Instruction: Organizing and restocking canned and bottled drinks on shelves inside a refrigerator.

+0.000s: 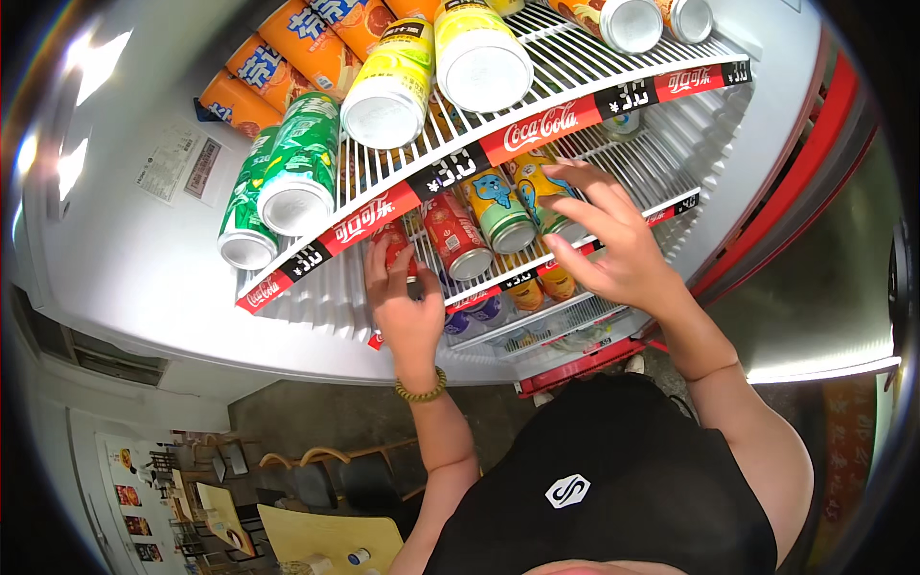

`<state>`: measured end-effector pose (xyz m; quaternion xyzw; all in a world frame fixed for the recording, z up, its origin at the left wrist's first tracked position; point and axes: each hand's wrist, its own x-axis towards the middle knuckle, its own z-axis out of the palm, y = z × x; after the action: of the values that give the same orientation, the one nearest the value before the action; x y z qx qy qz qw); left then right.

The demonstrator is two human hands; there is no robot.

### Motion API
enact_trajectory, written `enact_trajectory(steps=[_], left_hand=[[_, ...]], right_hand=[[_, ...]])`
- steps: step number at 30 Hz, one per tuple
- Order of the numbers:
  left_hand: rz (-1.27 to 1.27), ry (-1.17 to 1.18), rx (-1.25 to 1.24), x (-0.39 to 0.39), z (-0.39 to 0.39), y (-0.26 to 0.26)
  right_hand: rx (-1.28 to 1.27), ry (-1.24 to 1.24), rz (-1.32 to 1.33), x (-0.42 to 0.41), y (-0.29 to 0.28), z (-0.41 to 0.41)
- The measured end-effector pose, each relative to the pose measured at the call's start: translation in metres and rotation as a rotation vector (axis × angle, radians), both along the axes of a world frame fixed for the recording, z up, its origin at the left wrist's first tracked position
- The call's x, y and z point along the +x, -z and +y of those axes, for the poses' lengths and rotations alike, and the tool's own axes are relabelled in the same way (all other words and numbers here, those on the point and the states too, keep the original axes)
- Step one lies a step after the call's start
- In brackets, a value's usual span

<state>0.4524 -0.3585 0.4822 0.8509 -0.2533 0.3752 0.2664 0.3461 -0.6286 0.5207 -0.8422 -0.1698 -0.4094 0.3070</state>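
My left hand (408, 313) is at the left end of the refrigerator's second shelf, its fingers around the front end of a red Coca-Cola can (394, 246) that they partly hide. To the right lie another red can (455, 237) and a yellow-green can with a blue cartoon animal (497, 208), both bottom end outward. My right hand (611, 233) is in front of a second yellow can with a blue cartoon figure (535, 183). Its fingers are spread, overlapping that can in the view, and I see nothing held between them.
The wire upper shelf (575, 68), with a red price strip, overhangs both hands. Green cans (298, 165), yellow cans (478, 61) and orange cans (316, 43) lie on it. The refrigerator's left wall (129, 237) and open door (798, 287) flank me. Behind stand tables (338, 535) and chairs.
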Motion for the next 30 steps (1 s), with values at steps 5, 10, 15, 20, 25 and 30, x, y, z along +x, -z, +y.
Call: enact_trajectory(steps=[5, 10, 15, 20, 25, 30], left_hand=[[0.025, 0.033, -0.031, -0.002, 0.001, -0.002], [0.097, -0.006, -0.110, -0.012, 0.000, -0.006], [0.100, 0.010, -0.139, -0.009, 0.002, -0.004], [0.130, 0.087, -0.588, -0.002, 0.000, -0.009], [-0.059, 0.253, -0.539, -0.017, -0.051, -0.031], [-0.110, 0.251, -0.134, -0.024, -0.084, -0.023]], right_hand=[[-0.167, 0.096, 0.155, 0.035, 0.030, 0.001], [-0.050, 0.103, 0.168, 0.042, 0.040, -0.001], [-0.011, 0.114, 0.127, 0.041, 0.043, 0.002], [-0.017, 0.125, 0.101, 0.042, 0.043, 0.002], [-0.026, 0.122, 0.168, 0.039, 0.042, 0.001], [-0.004, 0.088, 0.130, 0.038, 0.042, 0.000]])
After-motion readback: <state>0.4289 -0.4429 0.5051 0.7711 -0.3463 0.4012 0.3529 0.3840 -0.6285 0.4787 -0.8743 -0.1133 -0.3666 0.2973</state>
